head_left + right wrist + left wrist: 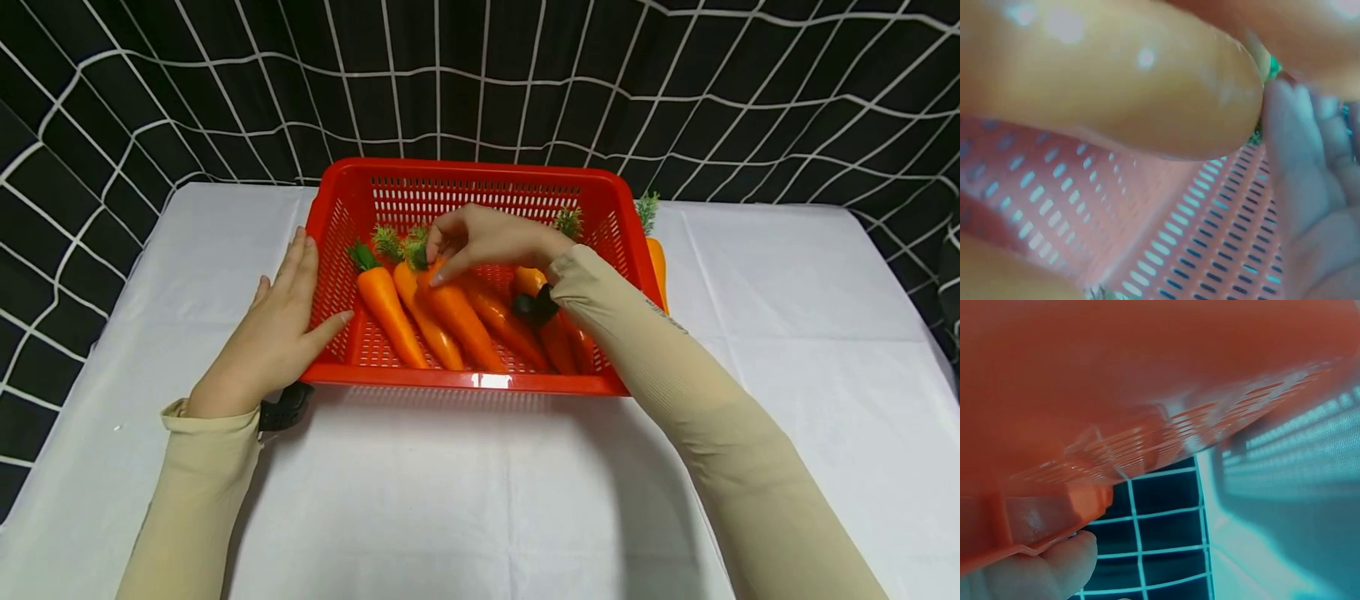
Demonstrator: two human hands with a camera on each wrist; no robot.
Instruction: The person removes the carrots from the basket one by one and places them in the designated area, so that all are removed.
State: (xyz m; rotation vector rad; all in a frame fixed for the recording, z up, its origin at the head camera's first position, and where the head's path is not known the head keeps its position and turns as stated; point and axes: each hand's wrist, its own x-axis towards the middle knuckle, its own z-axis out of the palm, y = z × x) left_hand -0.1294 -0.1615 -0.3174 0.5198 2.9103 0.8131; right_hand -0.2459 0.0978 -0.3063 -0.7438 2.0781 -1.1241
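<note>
A red plastic basket holds several orange carrots with green tops. Against its left side rests my left hand, fingers straight along the outer rim and thumb reaching over the edge. In the left wrist view a finger touches the rim. Inside the basket, my right hand pinches a carrot at its top end between thumb and fingers. The right wrist view has fingers beside the rounded end of a large, close carrot. Another carrot lies nearest the left wall.
One more carrot is outside the basket, beside its right wall. A white cloth covers the table. Black fabric with a white grid stands behind and at the sides. My right forearm crosses the basket's right front corner.
</note>
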